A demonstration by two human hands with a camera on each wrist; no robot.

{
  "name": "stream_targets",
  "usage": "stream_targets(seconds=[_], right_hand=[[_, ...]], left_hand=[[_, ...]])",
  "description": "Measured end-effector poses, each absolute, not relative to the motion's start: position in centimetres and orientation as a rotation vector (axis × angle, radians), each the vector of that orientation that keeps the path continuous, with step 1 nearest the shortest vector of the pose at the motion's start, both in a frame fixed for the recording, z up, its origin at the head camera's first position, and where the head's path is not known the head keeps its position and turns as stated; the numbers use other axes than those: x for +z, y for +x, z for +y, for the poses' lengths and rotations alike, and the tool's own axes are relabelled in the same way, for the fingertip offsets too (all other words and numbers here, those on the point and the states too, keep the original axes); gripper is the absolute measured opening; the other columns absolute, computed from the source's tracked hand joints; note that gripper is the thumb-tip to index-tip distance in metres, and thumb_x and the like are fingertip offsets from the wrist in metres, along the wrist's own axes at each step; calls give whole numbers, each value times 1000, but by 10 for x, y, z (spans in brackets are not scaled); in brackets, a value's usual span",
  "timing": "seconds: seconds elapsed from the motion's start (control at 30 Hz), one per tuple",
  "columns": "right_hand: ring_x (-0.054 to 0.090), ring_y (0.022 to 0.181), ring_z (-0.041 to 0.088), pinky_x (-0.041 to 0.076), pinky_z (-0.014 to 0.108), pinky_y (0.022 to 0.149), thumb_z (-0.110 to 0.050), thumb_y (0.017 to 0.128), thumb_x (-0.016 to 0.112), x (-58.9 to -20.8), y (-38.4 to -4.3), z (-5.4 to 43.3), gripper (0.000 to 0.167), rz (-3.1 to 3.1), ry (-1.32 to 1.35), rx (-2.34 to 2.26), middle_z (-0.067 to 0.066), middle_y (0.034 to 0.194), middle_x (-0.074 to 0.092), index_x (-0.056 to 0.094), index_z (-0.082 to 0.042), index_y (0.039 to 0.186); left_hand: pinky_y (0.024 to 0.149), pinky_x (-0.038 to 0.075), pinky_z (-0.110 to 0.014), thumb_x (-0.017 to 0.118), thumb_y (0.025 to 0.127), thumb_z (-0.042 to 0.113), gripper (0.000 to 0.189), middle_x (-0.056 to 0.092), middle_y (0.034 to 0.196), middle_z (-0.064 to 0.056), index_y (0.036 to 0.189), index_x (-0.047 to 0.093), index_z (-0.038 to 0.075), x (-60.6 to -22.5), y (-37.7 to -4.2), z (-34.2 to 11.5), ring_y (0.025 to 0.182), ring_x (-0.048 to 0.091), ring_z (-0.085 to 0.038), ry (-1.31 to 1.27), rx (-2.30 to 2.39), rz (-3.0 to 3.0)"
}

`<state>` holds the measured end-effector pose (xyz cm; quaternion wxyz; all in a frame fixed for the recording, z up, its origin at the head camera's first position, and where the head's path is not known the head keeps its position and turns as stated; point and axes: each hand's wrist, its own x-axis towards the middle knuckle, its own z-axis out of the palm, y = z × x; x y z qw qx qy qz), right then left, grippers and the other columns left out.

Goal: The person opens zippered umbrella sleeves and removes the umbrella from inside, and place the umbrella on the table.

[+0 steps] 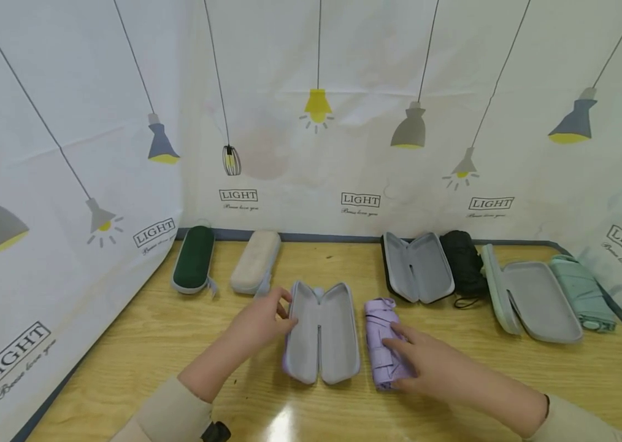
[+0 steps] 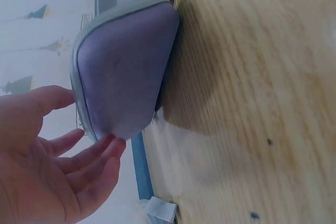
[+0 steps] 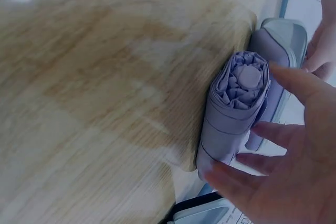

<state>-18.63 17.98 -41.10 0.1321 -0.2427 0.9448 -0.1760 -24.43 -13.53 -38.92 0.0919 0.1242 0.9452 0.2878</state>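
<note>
A light purple hard case (image 1: pixel 338 331) with a grey lining lies unfolded on the wooden table, its two halves spread like a book. My left hand (image 1: pixel 264 316) is at its left side; in the left wrist view the thumb tip meets the grey rim and the fingertips touch the purple outer shell (image 2: pixel 126 66). Just right of the case lies a folded purple umbrella (image 1: pixel 380 356), strapped into a roll. Over it my right hand (image 1: pixel 427 362) has its fingers spread, fingertips on the fabric. The right wrist view shows the umbrella's round end (image 3: pixel 249 77) beside the thumb.
Farther back on the left are a closed green case (image 1: pixel 195 258) and a closed beige case (image 1: pixel 256 261). To the right stand an unfolded black case (image 1: pixel 418 267), a black folded umbrella (image 1: pixel 461 264), an unfolded mint case (image 1: pixel 545 301) and a mint umbrella (image 1: pixel 584 291). A printed curtain (image 1: pixel 289 209) borders the table.
</note>
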Motion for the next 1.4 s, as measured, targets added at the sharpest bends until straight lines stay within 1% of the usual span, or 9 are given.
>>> stream_targets(seconds=[0.1, 0.23, 0.5, 0.63, 0.77, 0.9, 1.1, 1.27, 1.4], right_hand=[[39, 132, 42, 36, 58, 103, -41, 83, 76, -412, -182, 182, 72, 2806, -876, -353, 18, 150, 37, 51, -7, 141], [43, 131, 37, 40, 54, 101, -36, 84, 77, -412, -179, 182, 63, 2869, -1056, -222, 14, 147, 43, 57, -7, 137], [55, 118, 32, 47, 47, 95, -31, 83, 78, -409, -181, 178, 52, 2852, -1146, -149, 14, 131, 55, 65, -7, 127], [56, 116, 32, 47, 46, 95, -29, 81, 80, -409, -185, 176, 52, 2836, -1199, -167, 15, 128, 57, 66, -6, 125], [56, 116, 31, 47, 45, 95, -29, 83, 79, -410, -190, 173, 51, 2824, -1249, -205, 14, 128, 58, 66, -5, 125], [54, 119, 31, 46, 46, 97, -27, 84, 78, -411, -194, 167, 51, 2814, -1210, -272, 14, 130, 57, 63, -3, 126], [54, 121, 32, 45, 46, 99, -25, 85, 77, -415, -204, 155, 52, 2831, -1162, -309, 17, 133, 55, 62, 2, 127], [59, 108, 27, 51, 39, 90, -24, 85, 77, -421, -219, 147, 50, 2868, -1218, -302, 16, 123, 54, 63, 3, 125], [59, 99, 24, 52, 37, 85, -26, 84, 78, -420, -231, 143, 51, 2881, -1193, -275, 12, 114, 56, 65, 3, 123]], left_hand=[[75, 52, -39, 72, 90, 28, 45, 59, 117, -12, 126, 54, 7, -389, -237, -132, 98, 61, -25, 454, 719, 2893], [90, 49, -46, 74, 87, 37, 55, 47, 137, -18, 129, 56, 7, -391, -227, -124, 118, 52, -34, 653, 476, 3002], [103, 37, -55, 70, 82, 59, 68, 54, 136, -4, 134, 59, 16, -404, -207, -106, 126, 47, -29, 1036, -124, 2963], [108, 32, -51, 75, 82, 47, 65, 60, 131, 0, 134, 59, 13, -413, -199, -99, 122, 53, -20, 1185, -248, 2893], [99, 44, -43, 66, 91, 26, 47, 60, 131, 0, 136, 57, 16, -421, -194, -94, 111, 61, -17, 1301, -342, 2874], [94, 48, -38, 57, 96, 13, 45, 57, 136, -5, 140, 54, 21, -424, -195, -94, 113, 60, -23, 1287, -327, 2868], [87, 53, -42, 63, 92, 9, 50, 54, 133, -23, 139, 55, 23, -424, -202, -97, 107, 62, -35, 1152, -124, 2865], [88, 52, -46, 72, 87, 23, 57, 53, 133, -28, 140, 54, 18, -426, -213, -94, 107, 61, -40, 1066, -54, 2854], [95, 47, -49, 67, 91, 42, 60, 48, 138, -28, 142, 52, 17, -427, -228, -92, 117, 56, -42, 947, 54, 2811]])
